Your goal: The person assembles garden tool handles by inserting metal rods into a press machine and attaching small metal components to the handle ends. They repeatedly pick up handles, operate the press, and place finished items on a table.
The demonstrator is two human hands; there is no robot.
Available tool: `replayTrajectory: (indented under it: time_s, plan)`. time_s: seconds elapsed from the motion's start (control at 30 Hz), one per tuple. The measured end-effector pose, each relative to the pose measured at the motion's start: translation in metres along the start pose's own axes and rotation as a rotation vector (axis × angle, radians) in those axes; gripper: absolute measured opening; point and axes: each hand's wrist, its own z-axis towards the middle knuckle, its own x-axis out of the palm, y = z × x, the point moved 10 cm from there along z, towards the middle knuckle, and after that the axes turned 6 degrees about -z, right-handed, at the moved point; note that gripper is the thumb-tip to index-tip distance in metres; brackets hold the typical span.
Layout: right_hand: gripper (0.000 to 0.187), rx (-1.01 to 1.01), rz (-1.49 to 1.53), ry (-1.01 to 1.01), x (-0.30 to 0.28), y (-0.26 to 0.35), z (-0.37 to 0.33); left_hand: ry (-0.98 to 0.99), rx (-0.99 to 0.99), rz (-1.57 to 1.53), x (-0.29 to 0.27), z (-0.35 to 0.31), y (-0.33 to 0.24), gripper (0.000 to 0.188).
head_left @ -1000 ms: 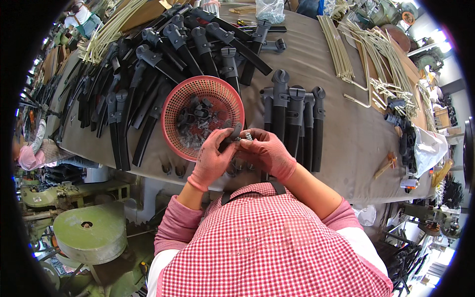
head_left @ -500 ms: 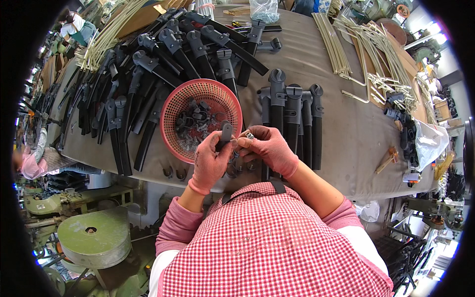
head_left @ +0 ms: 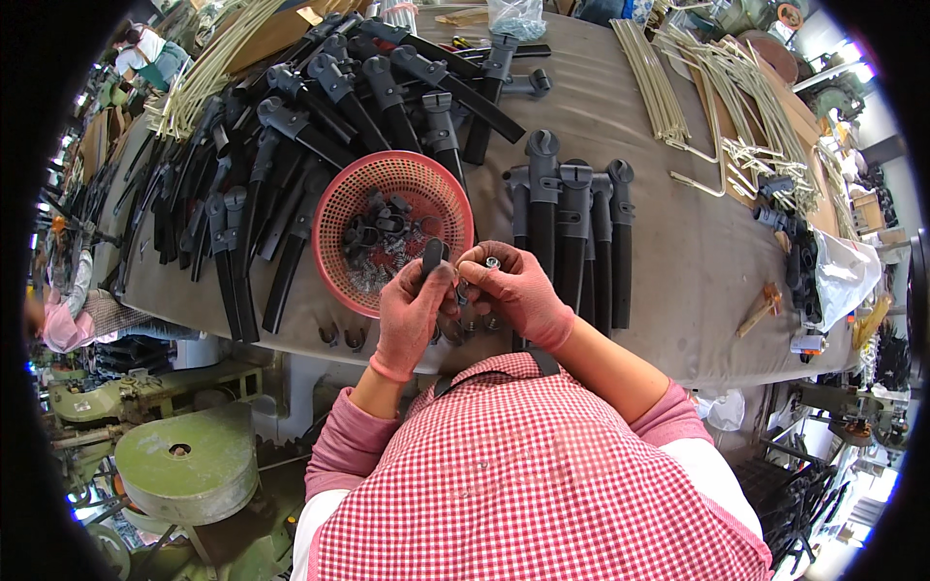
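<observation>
My left hand [head_left: 409, 318], in a pink work glove, is closed on a dark grey rounded plastic piece [head_left: 435, 256] that sticks up past the thumb. Close beside it, my right hand [head_left: 528, 298], gloved alike, pinches a small shiny metal fitting [head_left: 492, 262]. The fingertips of both hands meet at the near right rim of a red perforated basket [head_left: 327, 263]. Inside the basket lie dark plastic clips [head_left: 389, 221] and small silvery hardware. What sits between the touching fingertips is too small to make out.
Black tubes with grey clamp heads [head_left: 575, 208] stand in a row beyond my right hand. A large pile of similar tubes [head_left: 334, 82] covers the left. Metal clips [head_left: 355, 337] line the table's near edge. Pale bent rods [head_left: 649, 82] and a hammer [head_left: 760, 308] lie right.
Both hands have shifted slightly up and left. The plastic piece has turned and now shows a darker face. My right hand has tilted, with the metal fitting still in its fingers.
</observation>
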Motion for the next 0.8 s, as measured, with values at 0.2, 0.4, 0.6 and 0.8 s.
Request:
replayTrajectory:
  time_s: [0.2, 0.4, 0.6, 0.8]
  plan:
    - [0.017, -0.218, -0.376, -0.098, -0.001, 0.017, -0.004, 0.042, 0.0, -0.002, 0.004, -0.009, 0.009, 0.016]
    - [0.018, -0.004, -0.35, -0.059, -0.01, -0.011, -0.006, 0.146, -0.072, -0.113, 0.002, -0.025, 0.032, 0.007]
    - [0.025, -0.059, -0.832, 0.028, 0.005, -0.047, -0.009, 0.019, -0.24, -0.255, -0.025, -0.058, 0.085, 0.019]
    - [0.033, 0.017, -1.297, 0.335, 0.013, -0.12, -0.006, -0.086, -0.236, 0.021, -0.063, -0.087, 0.137, 0.029]
